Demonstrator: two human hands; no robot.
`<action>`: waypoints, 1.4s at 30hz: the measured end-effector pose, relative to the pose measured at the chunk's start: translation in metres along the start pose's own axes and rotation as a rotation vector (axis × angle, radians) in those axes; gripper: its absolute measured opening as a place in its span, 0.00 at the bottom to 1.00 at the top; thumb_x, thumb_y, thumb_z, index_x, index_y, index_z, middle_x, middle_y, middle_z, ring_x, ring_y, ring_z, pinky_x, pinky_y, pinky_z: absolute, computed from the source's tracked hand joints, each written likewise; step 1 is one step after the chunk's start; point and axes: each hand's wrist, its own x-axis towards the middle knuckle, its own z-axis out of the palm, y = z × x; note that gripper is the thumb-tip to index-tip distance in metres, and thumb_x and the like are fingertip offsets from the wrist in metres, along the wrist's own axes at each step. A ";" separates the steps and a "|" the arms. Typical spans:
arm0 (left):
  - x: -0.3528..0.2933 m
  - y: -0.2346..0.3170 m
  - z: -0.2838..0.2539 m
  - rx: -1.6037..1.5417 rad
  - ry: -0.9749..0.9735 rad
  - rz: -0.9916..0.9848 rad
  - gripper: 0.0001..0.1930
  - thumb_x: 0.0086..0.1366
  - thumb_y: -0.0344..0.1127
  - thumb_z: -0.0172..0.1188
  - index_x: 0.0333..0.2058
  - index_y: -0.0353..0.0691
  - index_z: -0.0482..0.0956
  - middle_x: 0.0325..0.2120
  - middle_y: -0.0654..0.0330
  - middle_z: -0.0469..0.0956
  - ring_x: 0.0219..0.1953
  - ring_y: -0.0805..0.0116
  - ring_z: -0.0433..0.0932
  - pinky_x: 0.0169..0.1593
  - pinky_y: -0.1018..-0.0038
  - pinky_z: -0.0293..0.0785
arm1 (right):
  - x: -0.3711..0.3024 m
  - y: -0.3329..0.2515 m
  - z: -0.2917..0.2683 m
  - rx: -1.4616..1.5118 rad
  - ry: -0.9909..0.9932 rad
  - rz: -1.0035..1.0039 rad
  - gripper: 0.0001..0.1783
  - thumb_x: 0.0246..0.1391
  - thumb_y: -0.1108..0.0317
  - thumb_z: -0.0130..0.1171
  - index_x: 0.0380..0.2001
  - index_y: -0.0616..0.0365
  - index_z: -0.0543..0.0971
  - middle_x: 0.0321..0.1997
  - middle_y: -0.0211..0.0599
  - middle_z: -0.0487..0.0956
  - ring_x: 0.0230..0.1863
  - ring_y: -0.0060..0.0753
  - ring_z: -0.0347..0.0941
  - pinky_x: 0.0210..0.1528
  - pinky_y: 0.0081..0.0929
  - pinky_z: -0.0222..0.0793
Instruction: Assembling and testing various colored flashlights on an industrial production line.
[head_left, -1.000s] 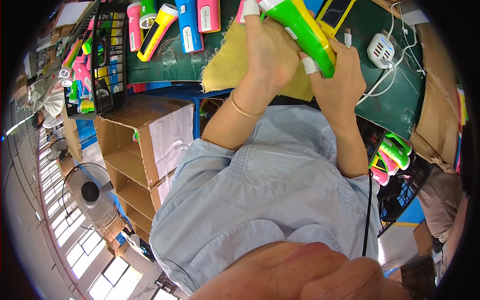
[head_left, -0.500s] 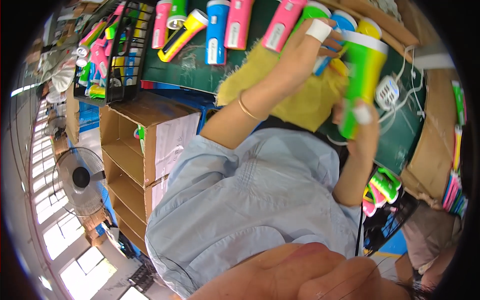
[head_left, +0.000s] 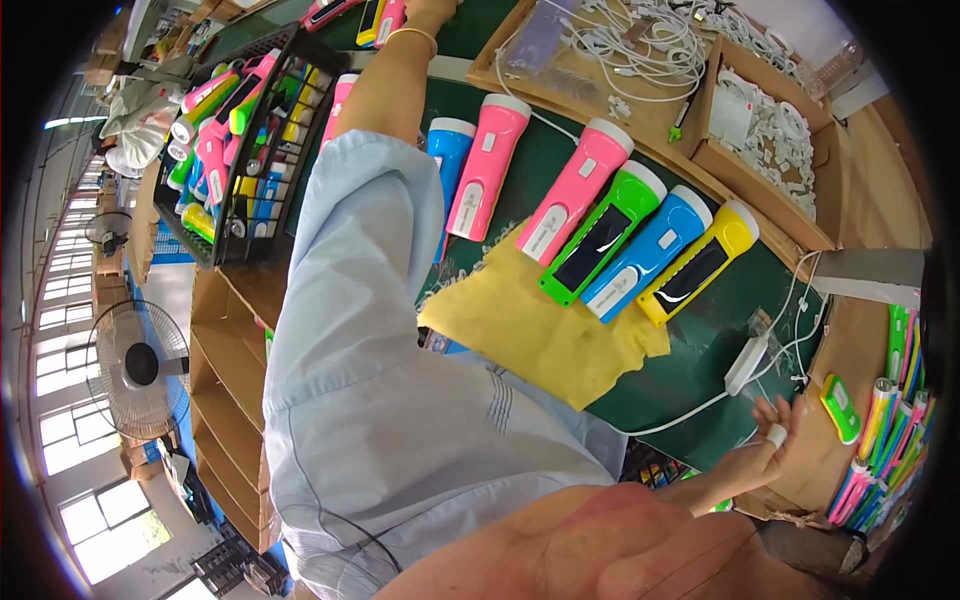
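Note:
My left arm stretches to the far edge of the view, where my left hand [head_left: 432,12] is partly cut off and its fingers cannot be made out. Beside it lie pink and yellow flashlights [head_left: 372,22]. My right hand [head_left: 776,440] is low at the right, fingers apart and empty, with white tape round one finger. It is nearest to a white cable and a small green device [head_left: 840,408]. In a slanted row lie a pink flashlight [head_left: 577,192], a green one [head_left: 603,235], a blue one [head_left: 648,255] and a yellow one [head_left: 700,262], partly over a yellow cloth [head_left: 540,340].
Another pink flashlight [head_left: 489,168] and a blue one [head_left: 450,145] lie left of the row. A black basket [head_left: 235,235] holds several flashlights. A cardboard box [head_left: 820,200] of small white parts stands far right. A white multi-port charger [head_left: 746,362] and cables lie on the green table [head_left: 650,400].
My right hand has let go of a green and yellow flashlight and moved down to the right. My left hand has left the cloth area and reached far to the upper left. The view has shifted.

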 end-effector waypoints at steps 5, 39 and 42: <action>0.010 0.003 0.004 -1.048 -0.156 -0.460 0.14 0.59 0.43 0.50 0.27 0.38 0.76 0.27 0.53 0.77 0.32 0.60 0.76 0.36 0.68 0.73 | -0.026 -0.031 0.044 0.303 -0.428 0.212 0.17 0.59 0.71 0.42 0.48 0.71 0.69 0.35 0.48 0.76 0.24 0.30 0.74 0.24 0.20 0.69; -0.419 0.205 -0.062 -1.799 -1.050 -0.360 0.16 0.60 0.41 0.56 0.39 0.39 0.64 0.29 0.58 0.72 0.23 0.66 0.76 0.25 0.70 0.76 | -0.098 -0.016 0.042 0.318 -0.643 0.387 0.15 0.61 0.65 0.44 0.45 0.63 0.69 0.24 0.24 0.66 0.19 0.10 0.56 0.19 0.10 0.49; -0.413 0.210 -0.063 -1.888 -1.142 -0.496 0.15 0.59 0.40 0.56 0.39 0.38 0.64 0.28 0.57 0.72 0.22 0.67 0.76 0.25 0.71 0.76 | -0.098 -0.019 0.045 0.308 -0.619 0.285 0.14 0.60 0.68 0.43 0.46 0.63 0.69 0.24 0.24 0.66 0.19 0.11 0.56 0.19 0.10 0.49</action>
